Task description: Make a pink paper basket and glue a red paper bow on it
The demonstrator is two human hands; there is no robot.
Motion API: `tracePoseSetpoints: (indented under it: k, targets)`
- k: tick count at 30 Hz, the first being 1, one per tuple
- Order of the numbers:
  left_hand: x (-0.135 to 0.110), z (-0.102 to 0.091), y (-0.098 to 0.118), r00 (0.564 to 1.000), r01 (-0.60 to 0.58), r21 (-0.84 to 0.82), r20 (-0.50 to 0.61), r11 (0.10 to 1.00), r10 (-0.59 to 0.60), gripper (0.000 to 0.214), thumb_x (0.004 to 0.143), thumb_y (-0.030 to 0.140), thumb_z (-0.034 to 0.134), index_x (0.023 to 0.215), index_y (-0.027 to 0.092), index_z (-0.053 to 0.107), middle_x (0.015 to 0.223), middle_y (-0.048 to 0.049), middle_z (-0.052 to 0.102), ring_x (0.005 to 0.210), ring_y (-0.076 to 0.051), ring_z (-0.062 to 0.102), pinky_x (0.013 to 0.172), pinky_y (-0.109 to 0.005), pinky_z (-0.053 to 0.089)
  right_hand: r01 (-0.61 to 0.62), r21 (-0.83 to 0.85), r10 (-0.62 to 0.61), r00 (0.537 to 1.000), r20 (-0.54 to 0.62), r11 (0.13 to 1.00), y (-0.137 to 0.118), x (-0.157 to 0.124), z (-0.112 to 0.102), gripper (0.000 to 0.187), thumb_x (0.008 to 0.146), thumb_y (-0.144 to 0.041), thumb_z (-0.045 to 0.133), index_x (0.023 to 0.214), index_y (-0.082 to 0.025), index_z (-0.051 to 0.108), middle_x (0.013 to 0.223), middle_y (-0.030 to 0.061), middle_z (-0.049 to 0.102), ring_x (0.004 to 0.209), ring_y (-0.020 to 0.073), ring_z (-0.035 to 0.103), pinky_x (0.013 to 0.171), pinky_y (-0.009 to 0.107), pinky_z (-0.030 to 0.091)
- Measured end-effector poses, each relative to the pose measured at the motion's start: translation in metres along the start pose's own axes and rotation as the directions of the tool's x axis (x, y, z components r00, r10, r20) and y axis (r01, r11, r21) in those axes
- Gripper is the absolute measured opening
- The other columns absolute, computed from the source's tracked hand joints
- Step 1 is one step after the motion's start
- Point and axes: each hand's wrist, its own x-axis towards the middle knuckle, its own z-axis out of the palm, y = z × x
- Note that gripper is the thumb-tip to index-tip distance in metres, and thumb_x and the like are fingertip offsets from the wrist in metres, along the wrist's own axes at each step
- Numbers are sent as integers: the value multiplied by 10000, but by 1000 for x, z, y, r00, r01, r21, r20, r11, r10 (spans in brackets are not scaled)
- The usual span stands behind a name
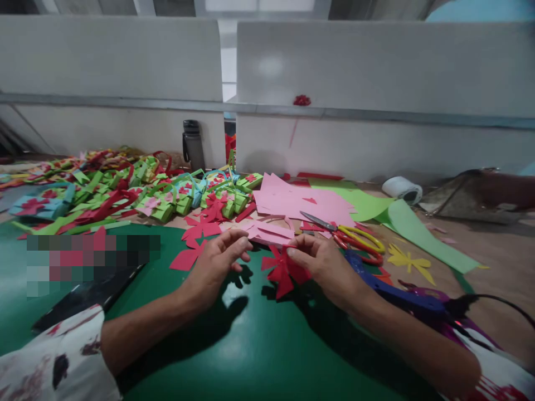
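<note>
My right hand (330, 270) pinches a red paper flower (280, 278) between thumb and fingers, above the green tabletop (242, 356). To its left, my left hand (213, 267) is loosely curled, its fingers apart and nothing visible in them. Just beyond both hands lies a folded pink paper piece (267, 233). Red petal cutouts (188, 257) rest beside my left wrist. Near my right hand are scissors (355, 236) with yellow and red handles, and a blue glue gun (401, 295), partly hidden behind my right forearm.
Stacked pink sheets (301, 197) and green paper (363, 203) lie farther back. Many small green paper baskets (167, 206) are heaped at left, near a dark bottle (193, 145). A black phone (87, 295), a yellow cutout (409, 262), a white roll (402, 189) and a bag (472, 192) surround the area.
</note>
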Motion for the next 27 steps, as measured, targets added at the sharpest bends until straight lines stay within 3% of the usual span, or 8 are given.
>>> tracePoseSetpoints:
  k: [3, 6, 10, 14, 20, 27]
  targets:
    - [2, 11, -6, 983, 178, -296, 88, 939, -159, 359, 791, 424, 624, 1030, 167, 547, 958, -53, 599, 787, -128, 596, 618, -223, 466, -13, 158, 24, 998, -62, 987, 4, 0, 4, 225, 678, -374, 663, 705, -186, 543, 614, -43, 544, 531, 93, 480, 537, 242, 393]
    - [0, 24, -11, 974, 213, -384, 161, 898, -162, 420, 716, 367, 722, 1053, 175, 560, 957, -57, 624, 758, -131, 605, 641, -241, 475, -37, 292, 67, 993, -93, 956, 3, -3, 8, 300, 640, -412, 704, 755, -187, 542, 655, -28, 573, 564, 109, 529, 570, 261, 437]
    - [1, 35, -14, 965, 222, -394, 220, 892, -142, 394, 690, 312, 741, 1029, 155, 617, 939, -69, 660, 738, -135, 614, 686, -260, 463, -50, 400, 98, 990, -101, 915, -1, -7, 10, 353, 619, -426, 736, 798, -193, 542, 671, -24, 592, 586, 135, 576, 600, 290, 473]
    - [5, 39, -14, 967, 229, -340, 187, 912, -173, 271, 687, 280, 731, 909, 137, 670, 811, -43, 671, 648, -100, 590, 633, -219, 420, -38, 424, 96, 988, -117, 905, 0, -10, 10, 384, 602, -430, 760, 824, -198, 548, 681, -22, 602, 605, 147, 587, 604, 289, 474]
    - [11, 40, -17, 966, 239, -360, 186, 902, -181, 223, 650, 238, 728, 816, 99, 675, 677, -51, 662, 577, -125, 590, 624, -259, 460, -54, 384, 100, 990, -99, 922, 3, -10, 11, 403, 616, -444, 749, 856, -178, 564, 729, 18, 609, 666, 179, 594, 630, 319, 483]
    - [12, 36, -18, 943, 308, -305, 221, 901, -248, 223, 662, 255, 725, 812, 96, 683, 706, -70, 679, 575, -121, 604, 589, -239, 469, -65, 268, 90, 993, -79, 961, 2, -7, 5, 538, 610, -436, 749, 1041, -160, 583, 731, -9, 601, 607, 122, 544, 559, 249, 432]
